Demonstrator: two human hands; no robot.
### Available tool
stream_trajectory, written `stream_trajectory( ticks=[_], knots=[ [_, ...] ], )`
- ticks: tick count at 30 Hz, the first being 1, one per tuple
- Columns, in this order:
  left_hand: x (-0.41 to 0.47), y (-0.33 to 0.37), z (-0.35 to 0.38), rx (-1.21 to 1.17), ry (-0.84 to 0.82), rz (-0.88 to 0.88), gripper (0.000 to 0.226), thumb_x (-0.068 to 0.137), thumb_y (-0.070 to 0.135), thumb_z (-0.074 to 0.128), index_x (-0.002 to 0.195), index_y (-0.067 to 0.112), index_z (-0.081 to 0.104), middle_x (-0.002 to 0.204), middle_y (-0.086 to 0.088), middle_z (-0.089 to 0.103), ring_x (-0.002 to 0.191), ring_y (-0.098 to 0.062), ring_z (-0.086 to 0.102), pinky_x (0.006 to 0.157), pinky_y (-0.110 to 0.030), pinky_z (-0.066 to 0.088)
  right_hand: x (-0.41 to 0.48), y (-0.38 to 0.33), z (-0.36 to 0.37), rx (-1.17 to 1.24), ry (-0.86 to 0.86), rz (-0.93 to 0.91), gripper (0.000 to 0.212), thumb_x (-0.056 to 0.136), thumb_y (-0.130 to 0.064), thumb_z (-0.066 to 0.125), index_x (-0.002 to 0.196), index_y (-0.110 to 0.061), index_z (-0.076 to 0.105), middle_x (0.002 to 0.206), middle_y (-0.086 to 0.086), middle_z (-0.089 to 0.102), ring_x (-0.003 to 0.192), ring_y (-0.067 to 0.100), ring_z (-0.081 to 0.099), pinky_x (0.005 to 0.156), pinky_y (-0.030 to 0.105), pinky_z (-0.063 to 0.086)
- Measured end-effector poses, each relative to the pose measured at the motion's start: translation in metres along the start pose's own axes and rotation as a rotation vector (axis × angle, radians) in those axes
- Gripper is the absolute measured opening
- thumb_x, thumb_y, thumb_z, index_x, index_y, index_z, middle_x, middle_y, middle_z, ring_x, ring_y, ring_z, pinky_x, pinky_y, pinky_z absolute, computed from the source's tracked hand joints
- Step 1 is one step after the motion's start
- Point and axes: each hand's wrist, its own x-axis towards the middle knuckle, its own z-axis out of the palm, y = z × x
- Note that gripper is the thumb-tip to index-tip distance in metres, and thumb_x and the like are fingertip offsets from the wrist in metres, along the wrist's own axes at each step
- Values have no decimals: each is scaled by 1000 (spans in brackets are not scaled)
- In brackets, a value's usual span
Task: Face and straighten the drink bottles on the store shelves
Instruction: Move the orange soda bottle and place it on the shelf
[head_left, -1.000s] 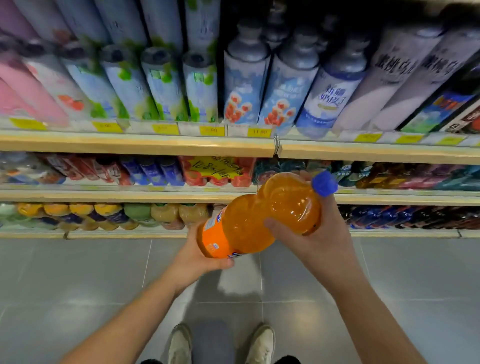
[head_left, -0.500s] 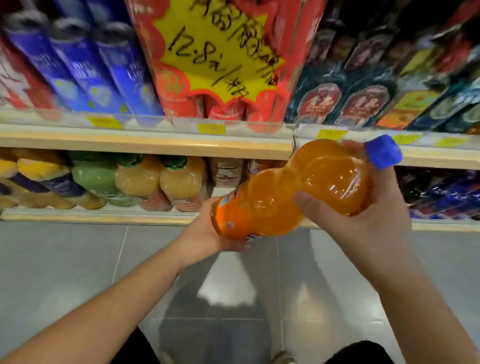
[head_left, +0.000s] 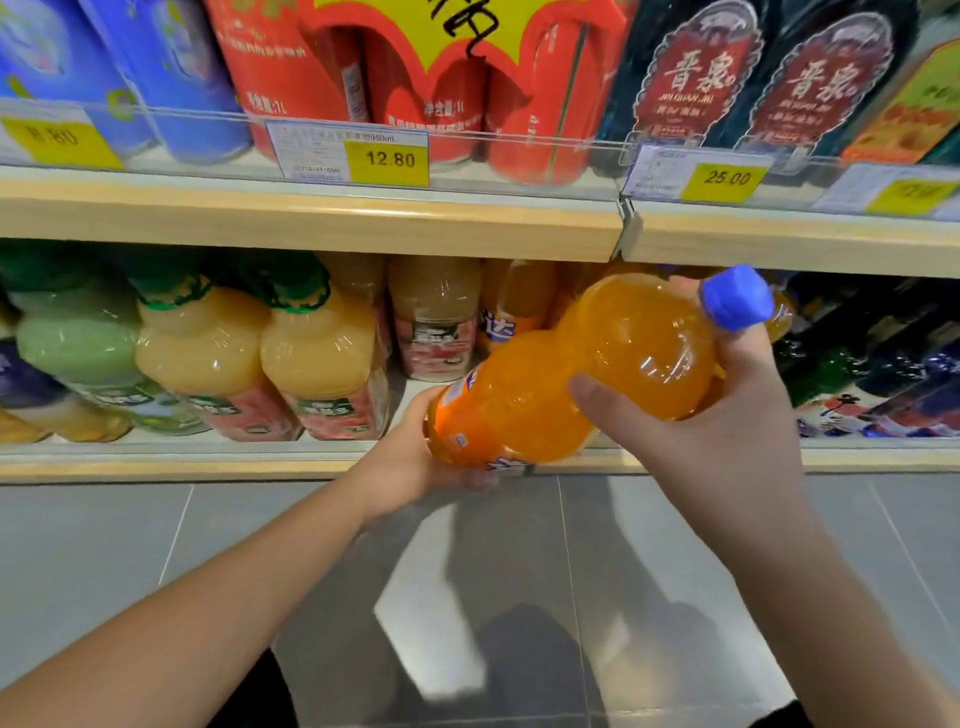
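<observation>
Store aisle, grey tile floor (head_left: 104, 545), shelves packed with drinks. I hold the orange soda bottle (head_left: 587, 374) tilted, blue cap (head_left: 735, 299) up to the right, just in front of the bottom shelf (head_left: 156, 465) front edge. My left hand (head_left: 415, 457) cups the base with fingers curled under; my right hand (head_left: 717, 431) wraps the upper bulge. Yellow juice bottles (head_left: 317, 358) stand toward the shelf's left.

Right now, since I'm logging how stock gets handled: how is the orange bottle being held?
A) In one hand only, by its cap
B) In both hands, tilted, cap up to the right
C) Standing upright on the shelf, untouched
B: the left hand grips the base of the orange bottle, the right hand grips its upper part, and the blue cap points up to the right.
</observation>
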Motion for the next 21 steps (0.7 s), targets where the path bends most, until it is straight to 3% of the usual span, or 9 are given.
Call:
stream_trajectory(
  ticks=[4,7,11,16,18,21],
  knots=[
    [18,-16,5,-47,-7,45,106,63,1,91,145,28,30,129,8,51,95,11,63,68,-11,53,-2,17,10,-65,11,15,84,53,-70,81,127,-62,42,124,-21,60,112,5,64,82,27,58],
    [29,-29,11,-37,22,89,107,64,0,89,148,24,26,129,9,50,96,16,60,73,-10,52,-2,28,17,-104,13,15,81,53,-68,83,121,-65,40,126,-17,59,114,9,63,88,39,60],
    [46,-47,22,-22,49,157,101,69,3,88,147,18,26,134,-1,54,111,-5,62,83,-19,54,2,46,29,-165,20,-4,89,53,-68,83,129,-56,39,129,-11,56,117,13,60,92,42,58],
    [74,-59,35,-6,83,174,92,68,19,91,139,27,33,131,-1,56,120,-21,59,94,-39,55,9,63,46,-231,64,-70,101,57,-61,88,143,-37,41,132,-12,50,121,9,51,90,20,48],
    [81,-58,40,-64,93,148,91,70,17,89,139,33,32,134,0,57,122,-22,58,97,-40,53,13,68,53,-229,77,-76,99,60,-55,91,143,-33,41,131,-11,49,124,13,50,93,26,50],
    [90,-55,43,-226,82,130,86,78,14,84,145,27,32,138,-4,56,123,-25,59,91,-36,55,17,73,61,-221,103,-68,100,62,-50,91,145,-26,41,133,-6,49,126,18,50,96,35,53]
  ],
)
